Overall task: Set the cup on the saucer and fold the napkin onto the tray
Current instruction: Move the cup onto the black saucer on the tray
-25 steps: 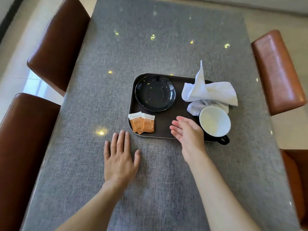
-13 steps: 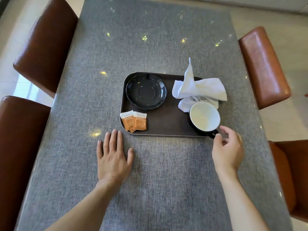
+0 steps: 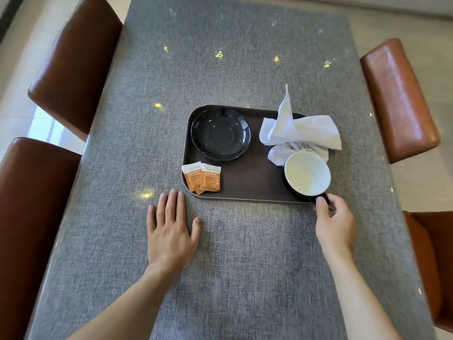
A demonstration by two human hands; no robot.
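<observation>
A dark brown tray point(image 3: 255, 182) lies on the grey table. On its left part sits an empty black saucer point(image 3: 220, 134). The cup point(image 3: 307, 176), black outside and white inside, stands upright at the tray's near right corner. A crumpled white napkin point(image 3: 301, 132) lies behind the cup, one corner sticking up. My right hand point(image 3: 334, 222) is at the cup's black handle, thumb and fingers pinched around it. My left hand point(image 3: 170, 227) rests flat on the table, fingers spread, just in front of the tray's near left corner.
Two orange sugar packets point(image 3: 202, 177) lie on the tray's near left corner. Brown leather chairs stand on both sides of the table: two on the left point(image 3: 73, 62), two on the right point(image 3: 397, 99). The grey table top point(image 3: 232, 57) stretches beyond the tray.
My right hand has moved from the tray's front middle around to the right and closed on the cup's handle. My left hand has stayed flat on the table.
</observation>
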